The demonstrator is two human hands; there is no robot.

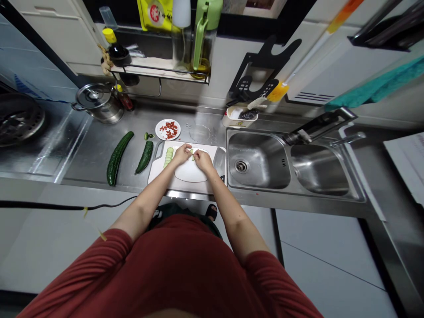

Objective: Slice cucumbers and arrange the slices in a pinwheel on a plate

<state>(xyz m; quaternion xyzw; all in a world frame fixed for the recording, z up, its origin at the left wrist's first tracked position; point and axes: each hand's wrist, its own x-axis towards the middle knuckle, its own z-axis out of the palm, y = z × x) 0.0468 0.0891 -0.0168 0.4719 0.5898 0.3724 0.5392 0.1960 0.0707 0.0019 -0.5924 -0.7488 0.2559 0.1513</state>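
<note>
Both hands meet above a white plate (191,176) that lies on a pale cutting board (155,173). A small pale green cucumber slice (192,154) shows between the fingertips of my left hand (183,154) and my right hand (202,160). My left fingers are closed in a pinch at its left side. On its other side my right fingers are curled together on it. A row of overlapping cucumber slices (168,157) lies on the board just left of my left hand. At the board's right end rests a broad-bladed knife (219,160) with a dark handle.
A whole cucumber (118,159) and a cut cucumber (145,157) lie left of the board, with cucumber ends (148,136) behind. A small plate (158,129) holds chopped red pieces. To the right is a double sink (258,159); a lidded pot (99,104) stands back left.
</note>
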